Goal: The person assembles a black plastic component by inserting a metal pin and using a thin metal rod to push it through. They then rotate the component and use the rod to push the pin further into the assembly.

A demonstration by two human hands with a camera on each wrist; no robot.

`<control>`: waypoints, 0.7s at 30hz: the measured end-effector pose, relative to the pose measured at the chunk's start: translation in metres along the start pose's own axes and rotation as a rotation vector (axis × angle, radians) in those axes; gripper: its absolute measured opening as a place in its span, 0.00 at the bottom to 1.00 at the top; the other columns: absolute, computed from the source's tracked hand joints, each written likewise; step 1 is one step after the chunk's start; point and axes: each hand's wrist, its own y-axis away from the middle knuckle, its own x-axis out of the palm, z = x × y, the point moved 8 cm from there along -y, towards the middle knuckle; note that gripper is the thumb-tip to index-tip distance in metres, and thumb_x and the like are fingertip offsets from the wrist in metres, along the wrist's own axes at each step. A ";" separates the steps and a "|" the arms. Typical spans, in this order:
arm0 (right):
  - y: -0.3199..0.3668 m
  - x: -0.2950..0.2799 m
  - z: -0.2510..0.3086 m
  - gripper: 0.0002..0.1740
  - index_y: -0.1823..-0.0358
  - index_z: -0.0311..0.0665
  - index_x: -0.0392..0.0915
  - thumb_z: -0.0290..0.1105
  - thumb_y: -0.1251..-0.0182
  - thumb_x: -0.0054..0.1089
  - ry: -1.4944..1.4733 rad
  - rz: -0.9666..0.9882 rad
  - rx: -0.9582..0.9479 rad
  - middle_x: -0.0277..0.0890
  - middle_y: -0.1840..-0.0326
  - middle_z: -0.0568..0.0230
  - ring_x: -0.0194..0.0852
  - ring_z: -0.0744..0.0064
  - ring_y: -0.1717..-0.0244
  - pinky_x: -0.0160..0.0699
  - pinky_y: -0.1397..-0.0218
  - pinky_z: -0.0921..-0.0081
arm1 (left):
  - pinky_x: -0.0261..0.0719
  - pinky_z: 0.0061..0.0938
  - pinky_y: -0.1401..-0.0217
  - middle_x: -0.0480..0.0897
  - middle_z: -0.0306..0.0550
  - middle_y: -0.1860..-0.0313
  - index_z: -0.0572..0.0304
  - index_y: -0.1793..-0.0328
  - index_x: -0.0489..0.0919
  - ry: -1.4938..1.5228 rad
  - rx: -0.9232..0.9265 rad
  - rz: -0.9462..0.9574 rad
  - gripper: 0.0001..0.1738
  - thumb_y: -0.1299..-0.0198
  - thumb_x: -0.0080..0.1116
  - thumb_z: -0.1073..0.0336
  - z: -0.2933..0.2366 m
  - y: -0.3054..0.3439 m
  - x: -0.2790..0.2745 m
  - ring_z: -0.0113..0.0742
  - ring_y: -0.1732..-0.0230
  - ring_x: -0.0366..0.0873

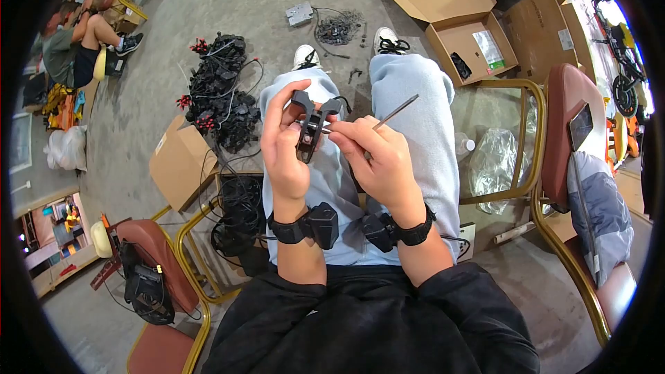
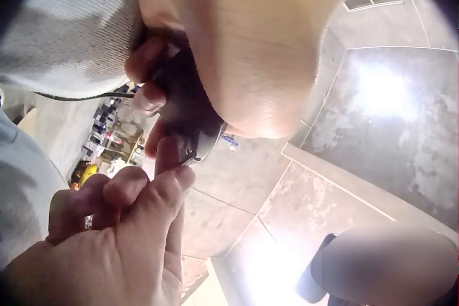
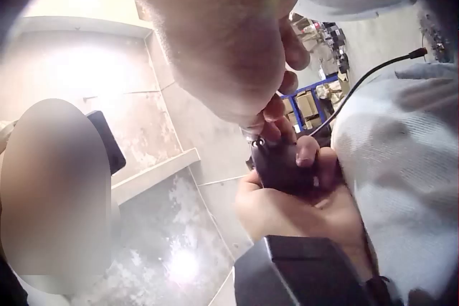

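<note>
Above the lap, my left hand [image 1: 286, 159] holds a black two-pronged plastic bracket [image 1: 302, 102], its fingers wrapped around the sides. From the right, my right hand [image 1: 384, 166] meets it, fingertips at a small shiny metal piece against the bracket's middle. A thin metal rod [image 1: 398, 110], like a screwdriver shaft, sticks out between the right hand's fingers, pointing away. The right wrist view shows the dark body [image 3: 280, 168] in the left palm, with a black cable [image 3: 366, 80] leading off behind it. Fingers hide much of the bracket.
A heap of black cabled parts [image 1: 222, 90] lies on the floor to the left. Ahead are a metal box [image 1: 300, 14] and a small black pile [image 1: 338, 29]. An open cardboard box [image 1: 443, 31] and a chair [image 1: 564, 131] stand right; another chair [image 1: 163, 263] is left.
</note>
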 end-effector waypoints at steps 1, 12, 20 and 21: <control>0.000 0.000 0.008 0.06 0.64 0.34 0.79 0.25 0.42 0.60 0.124 0.002 -0.102 0.73 0.77 0.59 0.69 0.67 0.81 0.67 0.76 0.75 | 0.68 0.16 0.74 0.78 0.53 0.64 0.70 0.39 0.66 -0.001 -0.001 0.000 0.31 0.50 0.37 0.61 -0.001 0.000 0.000 0.32 0.66 0.77; 0.010 0.016 -0.021 0.11 0.66 0.29 0.80 0.30 0.32 0.51 -0.643 0.113 0.467 0.58 0.86 0.81 0.47 0.91 0.84 0.42 0.81 0.86 | 0.73 0.20 0.67 0.78 0.53 0.64 0.70 0.40 0.66 -0.006 0.020 0.033 0.31 0.51 0.38 0.61 0.002 -0.001 -0.001 0.35 0.66 0.78; 0.013 0.021 -0.025 0.13 0.67 0.29 0.79 0.31 0.32 0.51 -0.730 0.181 0.580 0.57 0.87 0.80 0.45 0.91 0.85 0.40 0.82 0.86 | 0.74 0.22 0.65 0.78 0.53 0.64 0.70 0.40 0.67 0.000 -0.005 0.013 0.31 0.51 0.37 0.61 0.002 0.000 -0.007 0.35 0.67 0.77; 0.013 0.022 -0.023 0.13 0.67 0.29 0.79 0.31 0.32 0.51 -0.746 0.200 0.578 0.58 0.87 0.79 0.46 0.91 0.85 0.40 0.82 0.86 | 0.74 0.22 0.66 0.78 0.52 0.64 0.70 0.40 0.67 -0.015 0.012 0.048 0.32 0.51 0.37 0.60 0.001 0.000 -0.005 0.35 0.67 0.78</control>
